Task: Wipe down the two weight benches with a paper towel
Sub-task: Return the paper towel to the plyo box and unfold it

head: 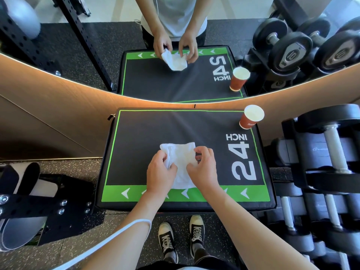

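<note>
Head view, the only one: the person stands over a black padded platform [175, 129] with a green border and "24 INCH" printed along its 3 o'clock side. A white towel [180, 154] lies crumpled near the pad's centre, a little toward 6 o'clock. The left hand [160, 173] has its fingers curled round the towel's 9 o'clock edge, bunching it; the right hand [202, 167] pinches the 3 o'clock edge between curled fingers and thumb. Both hands grip it, and it rests on the pad rather than hanging clear. A red paper cup [251, 116] stands at the pad's 1 o'clock corner, well apart from the towel. Dumbbells [331, 149] fill a rack at 3 o'clock; a mirror [175, 65] at 12 o'clock repeats the scene.

Progress looks early: the towel seems to be getting folded or gathered, not swept across the surface. No wiped streak can be made out, and no second bench is in view, so most of the job appears left.
</note>
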